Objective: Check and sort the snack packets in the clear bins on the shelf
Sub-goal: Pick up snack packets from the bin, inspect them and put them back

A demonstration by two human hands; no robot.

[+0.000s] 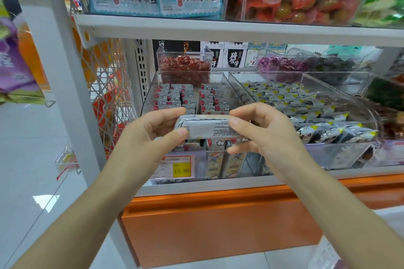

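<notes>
A grey snack packet (207, 128) with small print on its back is held level in front of the left clear bin (150, 91). My left hand (150, 132) pinches its left end between thumb and fingers. My right hand (260, 131) pinches its right end the same way. Behind the packet, the left bin holds rows of several grey packets with red and white marks (175, 96). To the right, a wider clear bin (371, 120) holds several black and silver packets with yellow corners (306, 102).
A small clear box of red sweets (183, 65) stands at the back. A yellow price tag (181, 169) reads 15.80. The shelf above (240, 28) carries seaweed bags and bins of wrapped snacks. An orange base panel (218, 229) sits below; a wire rack (109, 85) hangs left.
</notes>
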